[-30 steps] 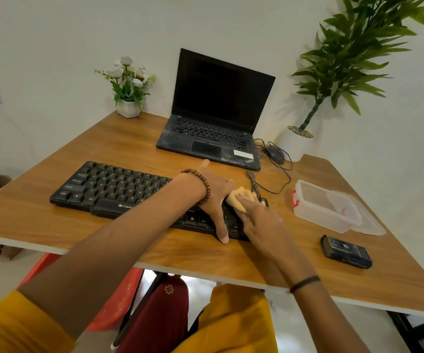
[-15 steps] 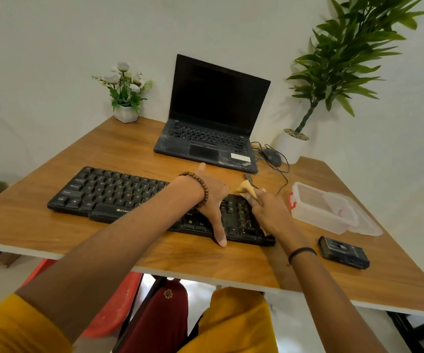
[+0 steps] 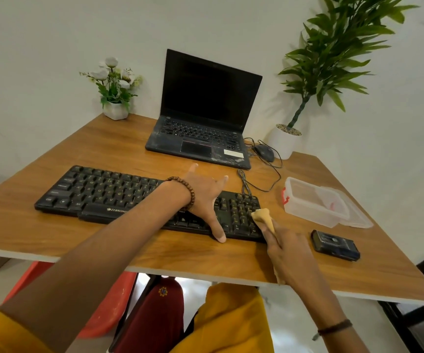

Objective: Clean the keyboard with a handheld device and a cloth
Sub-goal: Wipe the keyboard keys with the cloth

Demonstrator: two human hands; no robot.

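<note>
Left hand (image 3: 206,197): centre of frame, palm down on the keyboard (image 3: 104,192), fingers straight and spread, holding nothing. The thumb tip reaches the keyboard's near edge. A bead bracelet (image 3: 188,189) sits on the wrist.

Right hand (image 3: 287,250): right of centre and lower, fingers curled round a yellow cloth (image 3: 263,216). The cloth's bunched tip touches the keys at the right end of the keyboard, and a tail of it shows below the hand near the table edge. A dark band (image 3: 333,328) is on the wrist.

Keyboard: black, lying lengthwise across the middle of the wooden table (image 3: 53,233). Its cable (image 3: 244,183) leaves the far right corner.

Handheld device (image 3: 334,244): black, lying flat on the table at the right of the frame, apart from both hands and the keyboard.

Clear plastic box (image 3: 313,202): right of the keyboard, just beyond the device, with its lid (image 3: 356,217) lying against its right side.

Laptop (image 3: 206,110): upper centre, open, screen dark.

Mouse (image 3: 264,152): black, just right of the laptop, cable looped beside it.

Flower pot (image 3: 115,112): upper left, small and white, holding white flowers.

Tall green plant (image 3: 333,47): upper right, in a white pot (image 3: 283,145) behind the mouse.
</note>
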